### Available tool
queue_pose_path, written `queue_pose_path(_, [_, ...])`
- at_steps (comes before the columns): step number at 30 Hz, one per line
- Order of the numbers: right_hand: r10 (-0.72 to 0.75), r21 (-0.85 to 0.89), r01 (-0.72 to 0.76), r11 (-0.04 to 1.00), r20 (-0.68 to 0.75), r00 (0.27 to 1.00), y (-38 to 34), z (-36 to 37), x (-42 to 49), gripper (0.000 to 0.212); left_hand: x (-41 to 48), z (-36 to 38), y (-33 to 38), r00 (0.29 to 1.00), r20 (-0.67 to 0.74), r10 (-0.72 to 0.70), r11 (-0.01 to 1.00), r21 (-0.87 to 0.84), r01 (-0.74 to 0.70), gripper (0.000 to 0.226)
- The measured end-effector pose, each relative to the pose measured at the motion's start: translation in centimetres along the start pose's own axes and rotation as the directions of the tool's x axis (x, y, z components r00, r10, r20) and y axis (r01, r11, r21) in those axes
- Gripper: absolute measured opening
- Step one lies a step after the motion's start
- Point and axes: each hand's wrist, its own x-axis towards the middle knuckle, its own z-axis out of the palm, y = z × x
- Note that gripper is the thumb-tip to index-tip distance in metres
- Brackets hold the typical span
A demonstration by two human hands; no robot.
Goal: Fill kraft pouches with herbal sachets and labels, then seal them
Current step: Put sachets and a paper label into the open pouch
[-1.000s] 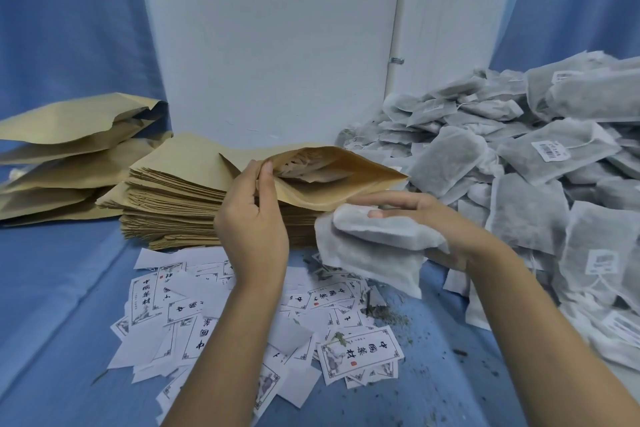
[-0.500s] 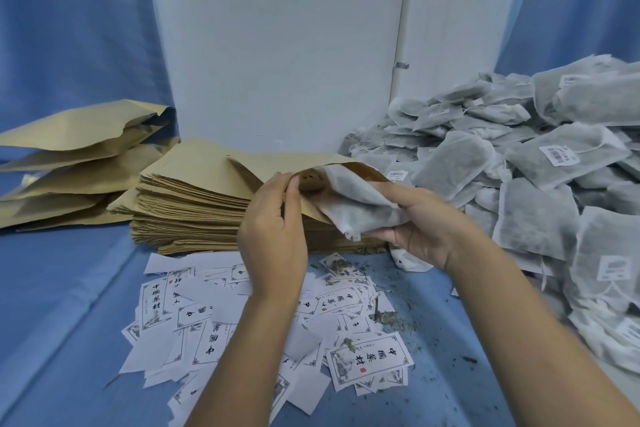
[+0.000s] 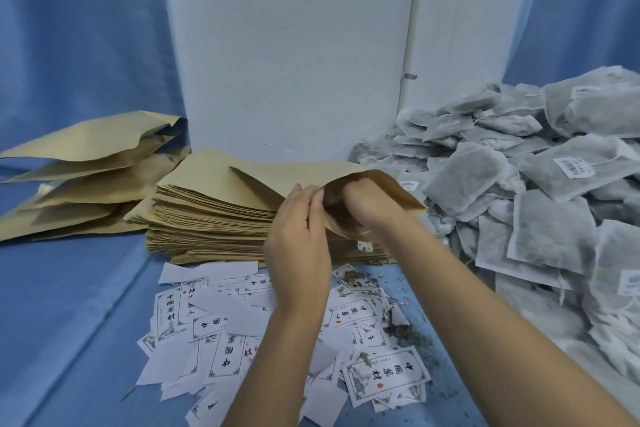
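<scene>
L grip (image 3: 299,229) pinches near lip of tan kraft paper pouch (image 3: 389,184) atop flat tan pouch stack (image 3: 207,218), so mouth gapes for filling. R grip (image 3: 367,204) is inside, fingers hidden: can't tell if it's holding a sachet.

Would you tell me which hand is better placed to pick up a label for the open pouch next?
Probably the right hand. The left hand pinches the mouth of the kraft pouch open, so it is occupied; the right hand reaches inside the pouch, and the labels lie just beneath it.
</scene>
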Motion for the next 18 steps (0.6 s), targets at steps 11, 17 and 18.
queue_pose_path(11, [-0.309, -0.53, 0.289, 0.798, 0.053, 0.95, 1.3, 0.5, 1.0, 0.028, -0.4, 0.3, -0.3, 0.985, -0.123, 0.12, 0.992, -0.011, -0.122, 0.026])
queue_pose_path(17, [-0.288, -0.39, 0.331, 0.859, 0.167, 0.943, 1.8, 0.6, 1.4, 0.032, -0.1, 0.2, -0.5, 0.994, -0.088, 0.063, 0.997, -0.029, -0.066, 0.023])
queue_pose_path(18, [-0.343, -0.376, 0.36, 0.854, 0.113, 0.932, 2.1, 0.6, 0.9, 0.031, 0.0, 0.2, -0.5, 0.998, -0.049, 0.035, 0.999, -0.024, -0.036, 0.023])
